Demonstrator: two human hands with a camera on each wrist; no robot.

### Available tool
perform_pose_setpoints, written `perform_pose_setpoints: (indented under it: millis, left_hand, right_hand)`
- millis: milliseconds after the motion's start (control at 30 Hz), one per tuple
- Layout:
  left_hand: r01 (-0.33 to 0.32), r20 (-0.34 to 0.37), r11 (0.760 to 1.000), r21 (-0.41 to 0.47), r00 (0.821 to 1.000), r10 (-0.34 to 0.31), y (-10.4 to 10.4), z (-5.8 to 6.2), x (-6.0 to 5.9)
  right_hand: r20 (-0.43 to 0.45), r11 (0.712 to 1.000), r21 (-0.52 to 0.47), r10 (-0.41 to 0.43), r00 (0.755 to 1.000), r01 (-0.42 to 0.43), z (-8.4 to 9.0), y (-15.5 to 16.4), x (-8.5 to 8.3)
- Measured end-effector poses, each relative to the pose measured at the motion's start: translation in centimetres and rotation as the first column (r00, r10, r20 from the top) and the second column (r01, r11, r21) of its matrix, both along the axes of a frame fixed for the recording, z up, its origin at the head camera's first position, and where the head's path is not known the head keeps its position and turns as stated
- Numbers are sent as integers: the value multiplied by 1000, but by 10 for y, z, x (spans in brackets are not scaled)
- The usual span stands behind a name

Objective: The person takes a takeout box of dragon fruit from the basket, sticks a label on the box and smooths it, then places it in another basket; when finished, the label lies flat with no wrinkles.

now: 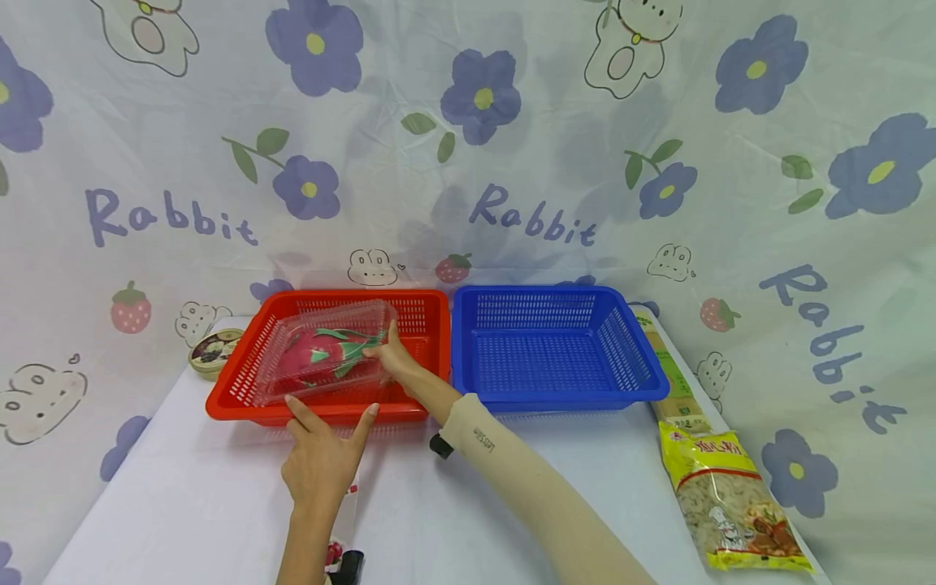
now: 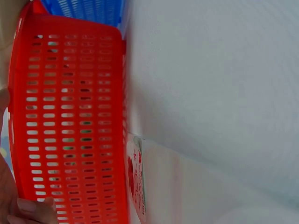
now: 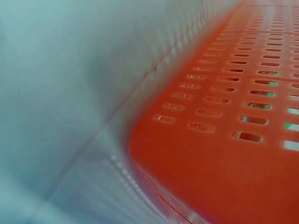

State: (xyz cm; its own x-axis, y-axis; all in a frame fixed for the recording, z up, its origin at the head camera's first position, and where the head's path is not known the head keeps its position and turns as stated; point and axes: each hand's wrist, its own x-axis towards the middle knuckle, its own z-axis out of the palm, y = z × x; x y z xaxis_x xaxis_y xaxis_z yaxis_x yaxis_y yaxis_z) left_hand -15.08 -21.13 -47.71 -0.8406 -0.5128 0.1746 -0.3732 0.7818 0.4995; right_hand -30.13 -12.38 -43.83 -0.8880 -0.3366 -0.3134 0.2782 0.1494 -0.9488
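A clear plastic container (image 1: 266,366) lies tilted in the red basket (image 1: 219,402), with a pink and green dragon fruit (image 1: 307,357) showing through it. My right hand (image 1: 395,357) reaches over the front of the basket and pinches the container's right end, thumb on the near side. My left hand (image 1: 318,463) is at the basket's front rim, index finger and thumb spread straight, fingertips right at the edge. In the left wrist view its other fingers (image 2: 35,211) bend beside the slotted outer wall. The right wrist view shows the basket wall but no hand.
A blue basket (image 1: 559,398) stands close beside the red one. To its right lie a long green and tan packet (image 1: 673,378) and a yellow food bag (image 1: 731,504). A round tin (image 1: 212,353) sits at the left. A printed packet (image 2: 136,177) lies before the red basket.
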Motion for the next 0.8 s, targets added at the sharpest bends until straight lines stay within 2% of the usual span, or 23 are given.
perform_pose_setpoints:
  millis: [433, 800]
  left_hand:
    - [-4, 0, 1000, -6, 1000, 4, 0, 1, 0]
    - [4, 33, 1000, 13, 999, -4, 0, 2, 1]
  right_hand:
    - [3, 999, -51, -8, 1000, 9, 5, 0, 7]
    - [6, 998, -64, 8, 1000, -8, 6, 6, 13]
